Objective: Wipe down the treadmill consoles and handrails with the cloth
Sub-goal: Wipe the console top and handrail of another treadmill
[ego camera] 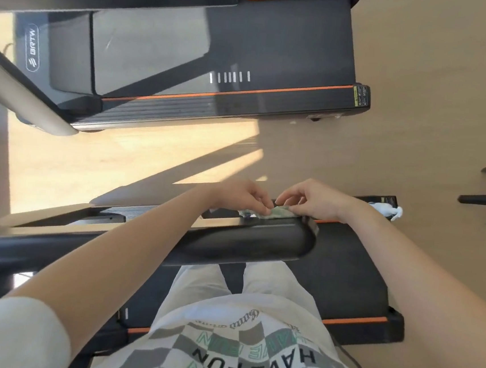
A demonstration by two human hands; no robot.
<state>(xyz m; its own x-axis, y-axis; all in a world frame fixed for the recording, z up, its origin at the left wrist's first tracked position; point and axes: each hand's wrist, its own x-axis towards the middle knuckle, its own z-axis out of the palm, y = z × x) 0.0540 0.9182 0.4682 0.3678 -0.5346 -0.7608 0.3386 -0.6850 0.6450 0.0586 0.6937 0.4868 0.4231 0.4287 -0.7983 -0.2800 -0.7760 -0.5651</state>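
A small greenish cloth [265,212] lies bunched on the far edge of the black handrail [245,240]. The left hand [242,195] pinches the cloth's left end with curled fingertips, and the right hand [314,201] pinches its right end. Beyond the handrail a second treadmill [218,62] stands on the wooden floor [423,82]. Past the handrail's right end lies a white object [390,211], too unclear to identify.
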